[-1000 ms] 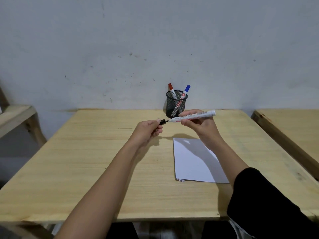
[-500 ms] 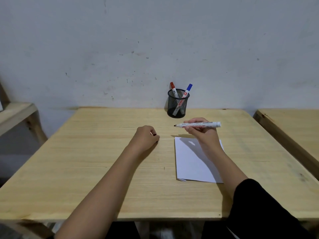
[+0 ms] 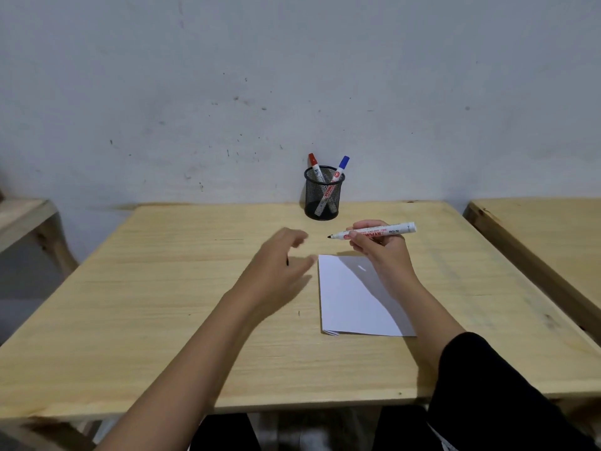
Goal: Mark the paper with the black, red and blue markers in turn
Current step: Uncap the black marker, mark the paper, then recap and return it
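My right hand (image 3: 382, 253) holds the uncapped black marker (image 3: 379, 233) level, its tip pointing left, just above the far edge of the white paper (image 3: 348, 304). My left hand (image 3: 279, 268) hovers blurred to the left of the paper with its fingers spread. A thin dark sliver, maybe the black cap (image 3: 287, 262), shows under its palm. The red marker (image 3: 313, 161) and blue marker (image 3: 342, 165) stand capped in the black mesh holder (image 3: 323, 198) at the table's far edge.
The paper lies right of centre on the wooden table (image 3: 162, 304), which stands against a grey wall. Another wooden table (image 3: 536, 229) stands close on the right, and part of a third (image 3: 19, 216) on the left.
The cap was pulled off the black marker by my left hand. That hand dropped to the table as a fist and has now spread its fingers. My right hand moved the marker slightly lower and right.
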